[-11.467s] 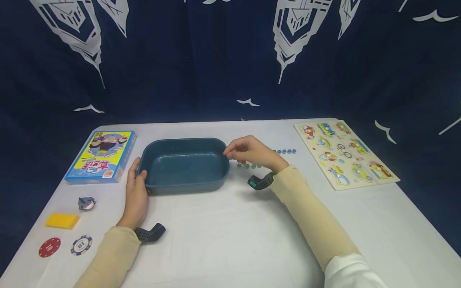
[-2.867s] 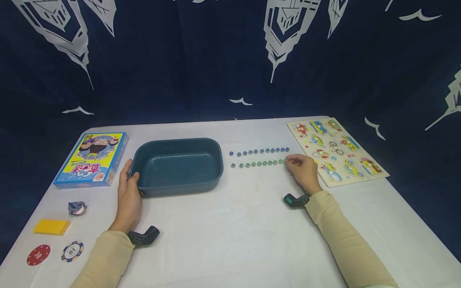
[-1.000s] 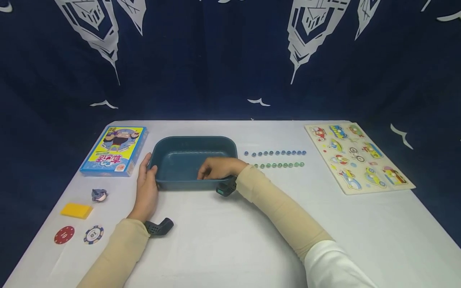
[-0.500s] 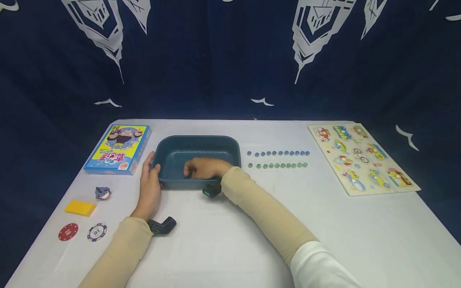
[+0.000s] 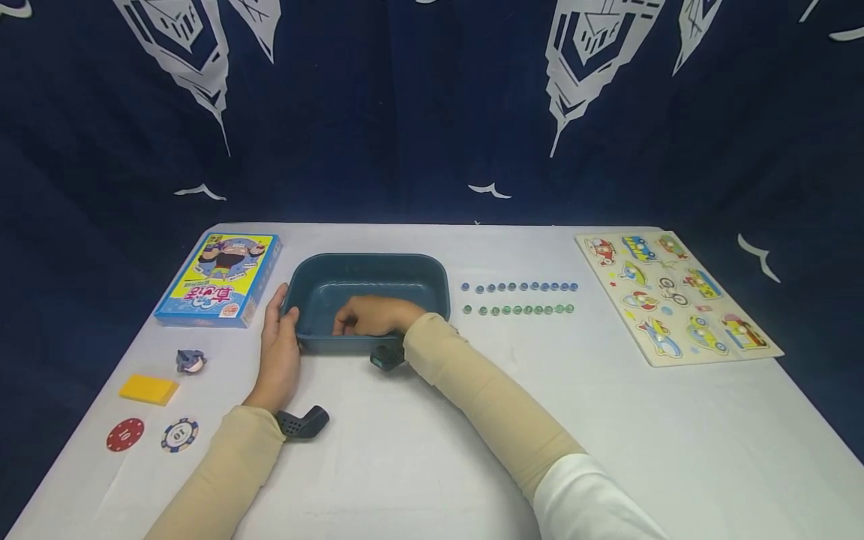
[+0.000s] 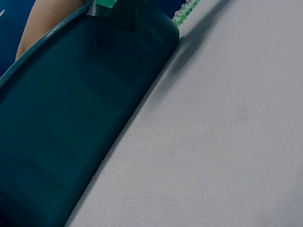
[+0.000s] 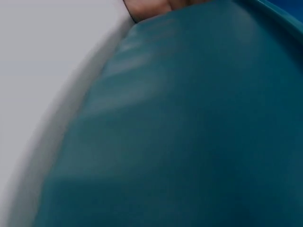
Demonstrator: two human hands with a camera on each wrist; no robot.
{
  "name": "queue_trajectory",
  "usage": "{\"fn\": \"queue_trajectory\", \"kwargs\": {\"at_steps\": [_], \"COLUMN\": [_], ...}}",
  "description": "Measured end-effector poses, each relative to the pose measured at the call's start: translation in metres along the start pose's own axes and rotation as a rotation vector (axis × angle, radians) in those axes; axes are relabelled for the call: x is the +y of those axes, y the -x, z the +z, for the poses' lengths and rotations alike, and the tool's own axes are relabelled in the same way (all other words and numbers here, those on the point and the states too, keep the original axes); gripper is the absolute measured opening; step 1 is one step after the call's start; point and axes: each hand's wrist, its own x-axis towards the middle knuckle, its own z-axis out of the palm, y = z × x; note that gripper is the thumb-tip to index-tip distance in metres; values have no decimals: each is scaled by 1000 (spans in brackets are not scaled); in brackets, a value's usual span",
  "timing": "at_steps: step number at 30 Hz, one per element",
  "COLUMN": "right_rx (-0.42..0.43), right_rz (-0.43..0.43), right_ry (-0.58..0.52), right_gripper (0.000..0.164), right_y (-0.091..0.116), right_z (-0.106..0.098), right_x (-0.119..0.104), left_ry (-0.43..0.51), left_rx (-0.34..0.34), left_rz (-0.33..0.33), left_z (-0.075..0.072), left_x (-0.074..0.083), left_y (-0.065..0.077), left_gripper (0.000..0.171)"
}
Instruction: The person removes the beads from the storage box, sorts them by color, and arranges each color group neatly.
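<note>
A deep teal rectangular basin (image 5: pixel 371 345) sits on the white table. My left hand (image 5: pixel 278 364) rests against its left end, fingers lying straight along the outer wall and thumb at the rim. My right hand (image 5: pixel 371 315) reaches over the near rim into the basin with its fingers bent downward. The near wall hides those fingertips, so whether they hold something cannot be seen. To the right of the basin lie two straight rows: small blue marbles (image 5: pixel 523 286) behind and small green marbles (image 5: pixel 517 310) in front.
Left of the basin lie a colourful box (image 5: pixel 216 281), a small shark figure (image 5: pixel 190 361), a yellow block (image 5: pixel 148 390), a red chip (image 5: pixel 125 434) and a white-and-blue chip (image 5: pixel 179 435). A picture puzzle board (image 5: pixel 675 300) lies at the right.
The right hand has come from the right end of the green row into the basin, then shifted left inside it. The left hand has stayed at the basin.
</note>
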Motion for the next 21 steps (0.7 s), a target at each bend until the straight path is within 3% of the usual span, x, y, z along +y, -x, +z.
{"fn": "queue_trajectory", "kwargs": {"at_steps": [5, 13, 21], "right_rx": [75, 248, 287], "right_rz": [48, 281, 292], "right_ry": [-2, 31, 63], "right_gripper": [27, 39, 13], "right_y": [-11, -35, -51], "right_z": [6, 18, 22], "right_x": [-13, -32, -35], "left_ry": [20, 63, 34], "left_rx": [6, 11, 14], "left_rz": [5, 21, 10], "left_z": [-2, 2, 1], "left_x": [1, 1, 0], "left_y": [1, 1, 0], "left_gripper": [54, 54, 54]}}
